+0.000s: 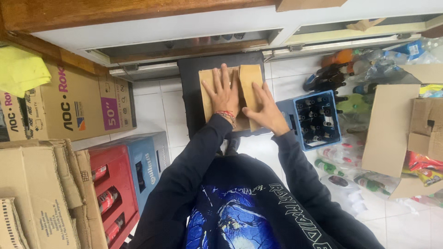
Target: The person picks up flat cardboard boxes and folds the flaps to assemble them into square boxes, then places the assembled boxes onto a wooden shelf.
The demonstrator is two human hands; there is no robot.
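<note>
- Both hands lie flat with fingers spread, pressing rather than clasping: the left hand rests palm-down on the left flap of a small cardboard box, and the right hand presses the near right part of the same box, so neither grip closes around anything.
- Head view: the box sits on a dark stand, which stands on the white tiled floor against the far white cabinet.
- Its top flaps are folded inward and nearly shut; one flap on the right stands a little raised. No tape or seal is visible, so closing looks begun but not finished.
- A blue bottle crate stands just right of the stand, with loose bottles beyond it.
- On the left, a red crate and a large flat carton stand well apart from the hands.
</note>
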